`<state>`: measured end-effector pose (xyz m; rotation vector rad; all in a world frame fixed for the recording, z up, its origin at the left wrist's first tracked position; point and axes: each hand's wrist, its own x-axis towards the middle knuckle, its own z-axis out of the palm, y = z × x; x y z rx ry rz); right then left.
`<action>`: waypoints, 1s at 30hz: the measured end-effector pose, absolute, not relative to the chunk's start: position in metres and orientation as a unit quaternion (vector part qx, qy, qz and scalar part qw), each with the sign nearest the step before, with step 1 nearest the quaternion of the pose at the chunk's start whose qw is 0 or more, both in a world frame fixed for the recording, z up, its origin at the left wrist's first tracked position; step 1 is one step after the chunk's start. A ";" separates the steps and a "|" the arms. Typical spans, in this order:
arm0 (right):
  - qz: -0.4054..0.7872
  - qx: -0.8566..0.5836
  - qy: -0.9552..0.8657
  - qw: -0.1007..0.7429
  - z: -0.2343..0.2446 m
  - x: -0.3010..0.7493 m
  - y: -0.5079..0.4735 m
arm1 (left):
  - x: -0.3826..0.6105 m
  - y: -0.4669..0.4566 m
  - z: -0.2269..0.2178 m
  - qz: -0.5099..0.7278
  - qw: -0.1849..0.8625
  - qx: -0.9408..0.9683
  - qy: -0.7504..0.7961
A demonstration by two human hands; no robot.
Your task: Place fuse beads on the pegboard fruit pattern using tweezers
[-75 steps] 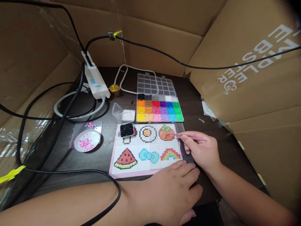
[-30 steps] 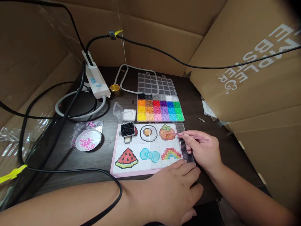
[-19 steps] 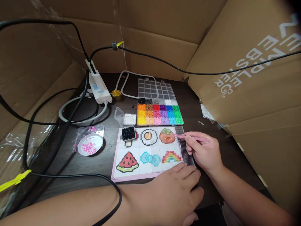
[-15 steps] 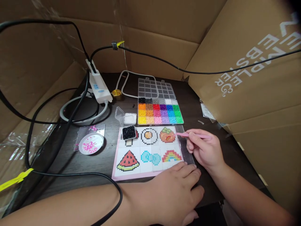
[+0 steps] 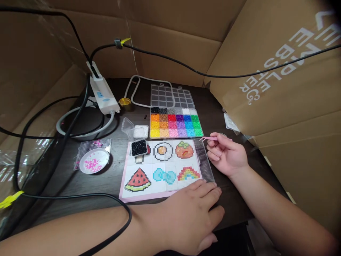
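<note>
A pair of pink tweezers (image 5: 213, 138) is pinched in my right hand (image 5: 229, 154), raised by the upper right edge of the pattern sheet (image 5: 160, 161). No bead can be made out at the tips. My left hand (image 5: 197, 213) lies flat, fingers spread, over the lower right corner of a clear pegboard (image 5: 206, 160) that covers the sheet's right part. Orange, green and red beads make up the persimmon picture (image 5: 184, 150). Behind the sheet, the sorted bead box (image 5: 176, 122) stands with its clear lid (image 5: 173, 96) folded back.
A small box of black beads (image 5: 139, 147) sits on the sheet's upper left. Near it is an opened box of white beads (image 5: 141, 131). Further left, a white dish (image 5: 94, 161) of pink beads rests on another pegboard (image 5: 106, 144). Cables and a power strip (image 5: 103, 94) lie at the left.
My right hand with the tweezers has drawn up and away from the persimmon picture, and its fingers have turned upward. My left hand stays on the board. The whole view has shifted slightly.
</note>
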<state>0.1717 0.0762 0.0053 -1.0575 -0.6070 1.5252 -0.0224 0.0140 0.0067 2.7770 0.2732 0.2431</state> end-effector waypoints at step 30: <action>0.664 -0.455 -0.263 0.533 0.011 0.170 0.077 | -0.021 0.014 0.006 0.090 0.184 0.974 0.094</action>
